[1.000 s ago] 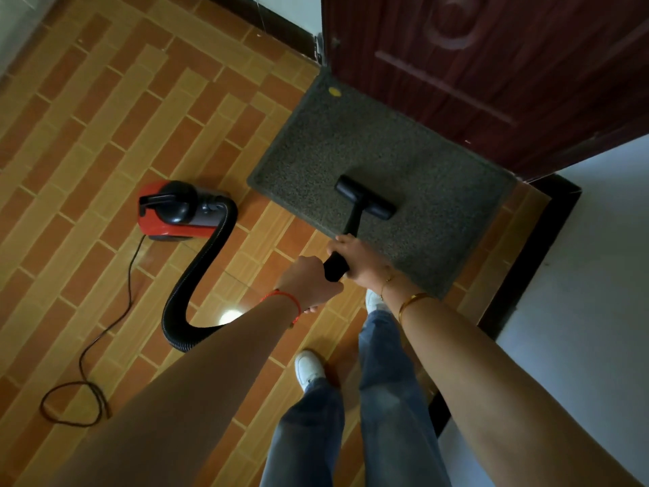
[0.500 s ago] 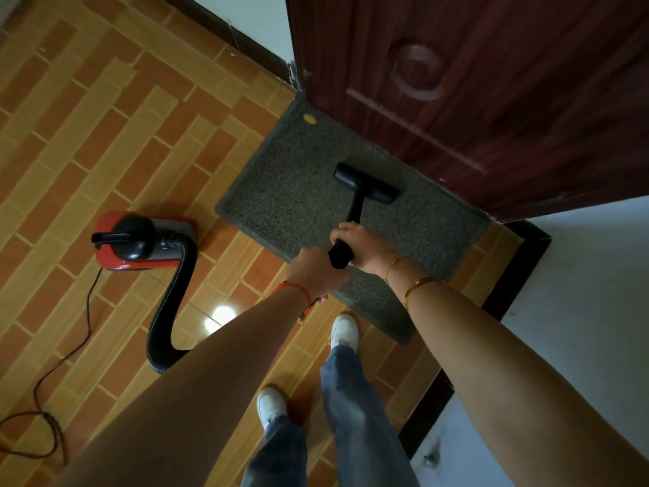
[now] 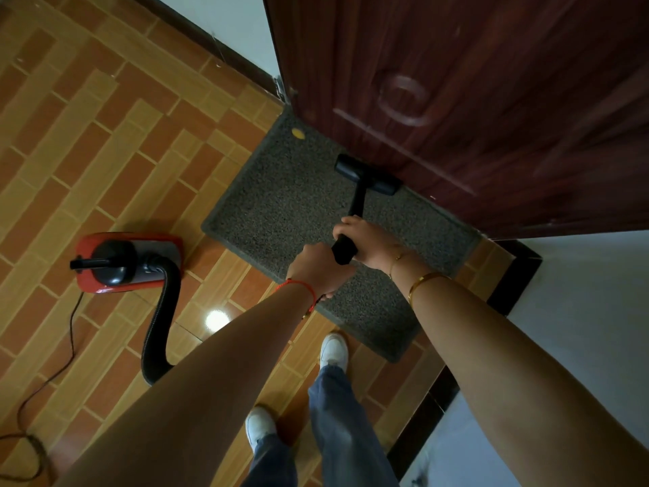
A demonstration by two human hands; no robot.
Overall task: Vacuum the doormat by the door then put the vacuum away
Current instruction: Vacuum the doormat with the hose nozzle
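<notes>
We pushed nozzle (image 3: 368, 178) up doormat (image 3: 291, 205), from middle to far edge, now right by door (image 3: 491, 100). Both right hand (image 3: 368, 242) and left hand (image 3: 321, 267) wrapped round wand (image 3: 358, 205). Far strip covered, near half probably left. Vacuum (image 3: 126, 261) parked on tiles.

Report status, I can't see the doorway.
Both hands, left hand and right hand, grip wand. Nozzle on doormat, against door. Nothing blocking.

Single head view, steep downward look, facing door (image 3: 491, 100); floor (image 3: 105, 152) well below.
</notes>
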